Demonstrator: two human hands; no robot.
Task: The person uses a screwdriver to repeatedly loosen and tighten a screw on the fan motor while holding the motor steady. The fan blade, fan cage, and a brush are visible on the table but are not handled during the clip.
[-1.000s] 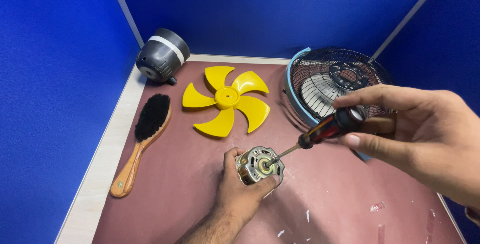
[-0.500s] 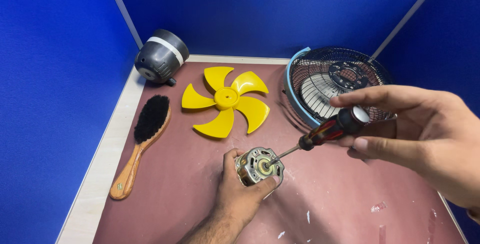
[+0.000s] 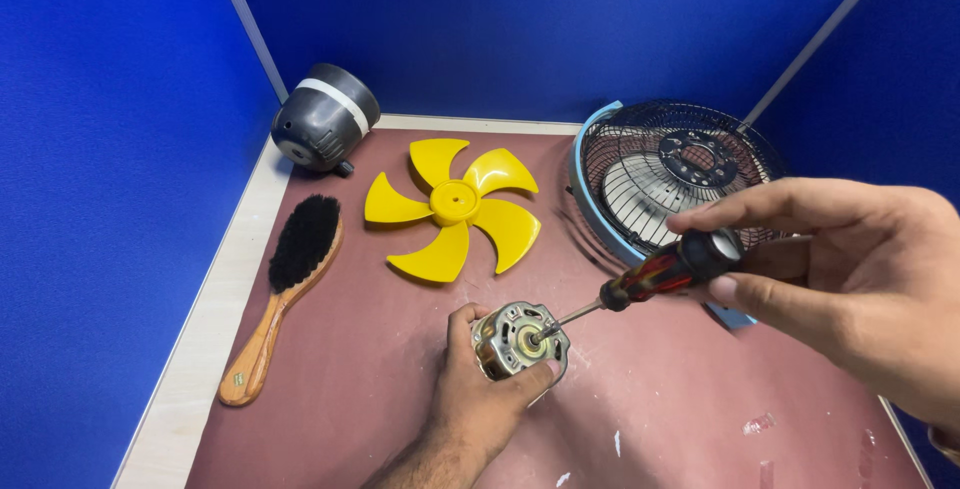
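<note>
My left hand (image 3: pixel 480 404) grips a small metal fan motor (image 3: pixel 515 341) and holds it on the maroon table top (image 3: pixel 370 349), its shaft end facing up and right. My right hand (image 3: pixel 850 279) holds a screwdriver (image 3: pixel 660 274) with a red and black handle. Its thin shaft slants down to the left and the tip touches the face of the motor near the centre.
A yellow fan blade (image 3: pixel 452 207) lies flat behind the motor. A wooden brush with black bristles (image 3: pixel 285 289) lies at the left edge. A dark grey motor housing (image 3: pixel 325 131) sits at the back left. Fan guard grilles with a light blue rim (image 3: pixel 672 171) lean at the back right. Blue partition walls enclose the table.
My right hand has shifted slightly on the screwdriver handle, as if turning it. The left hand and motor have stayed in place.
</note>
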